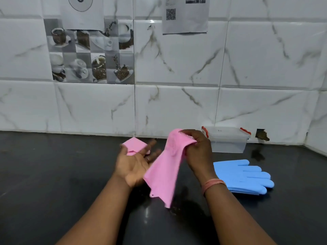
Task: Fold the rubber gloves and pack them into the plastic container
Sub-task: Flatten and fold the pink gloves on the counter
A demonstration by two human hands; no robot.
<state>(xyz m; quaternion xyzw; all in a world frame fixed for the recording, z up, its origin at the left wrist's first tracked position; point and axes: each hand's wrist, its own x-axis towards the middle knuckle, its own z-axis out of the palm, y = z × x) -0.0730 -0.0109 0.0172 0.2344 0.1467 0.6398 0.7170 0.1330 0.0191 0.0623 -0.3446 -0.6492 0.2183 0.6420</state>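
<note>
**Q:** What was the state of the right hand?

**A:** The right hand point(198, 149), just right of frame centre, was clamped on the upper end of the pink glove point(162, 174). Its fingers were curled over a patch of short bristles. The glove hung from that grip, slanting down and left, with the cuff end lowest. Whether the cuff touched the counter point(53, 174) could not be told.

**Q:** And the left hand?

**A:** The left hand point(134, 163) was at frame centre, palm up, with its fingers straight and spread wide. It gripped nothing. The hanging glove crossed in front of its right edge.

**Q:** Where were the other gloves?

**A:** A folded glove point(134, 145), also pink, was at the left fingertips, on their far side. Whether it rested on the fingers or on the counter behind them could not be told. The blue gloves point(242, 175) lay flat and stacked on the counter at centre right, fingers pointing right, just beside the right wrist.

**Q:** Where was the container?

**A:** The container point(228, 140) stood on the counter against the tiled wall point(177, 103), right of centre and beyond the right hand. It was clear plastic with red latches at the rim. The blue gloves lay near it, on the side toward the camera.

**Q:** Were there other items?

**A:** A pink band point(212, 185) circled the right wrist. Two paper sheets point(185, 18) hung on the wall at the top of the frame.
</note>
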